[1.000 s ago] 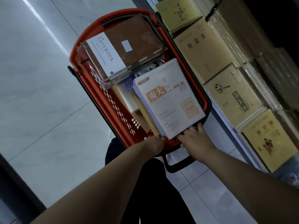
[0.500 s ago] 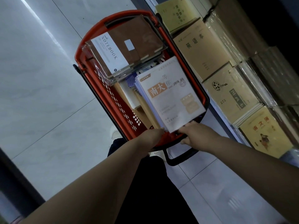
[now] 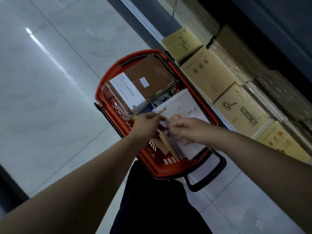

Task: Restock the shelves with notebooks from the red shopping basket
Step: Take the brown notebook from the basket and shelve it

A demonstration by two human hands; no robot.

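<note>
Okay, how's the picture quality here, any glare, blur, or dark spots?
Head view: dim overall; a bright streak of glare on the floor tiles; the shelf recess is nearly black; both the left hand and right hand are motion-blurred over the red basket; wide-angle tilt skews the scene.

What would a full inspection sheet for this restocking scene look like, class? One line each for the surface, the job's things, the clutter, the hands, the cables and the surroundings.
Surface: pale tiled floor with dark joints; it reflects a strip of light.
Job's things: red shopping basket on the floor, holding a wrapped brown notebook pack labelled NOTEBOOK at its far end and white notebooks nearer the person.
Clutter: nothing seen.
Hands: left hand and right hand both on the white notebooks; the grip itself is unclear.
Cables: nothing seen.
Surroundings: tan exercise books in stacks along a low shelf right of the basket; black basket handle at the near end.
</note>
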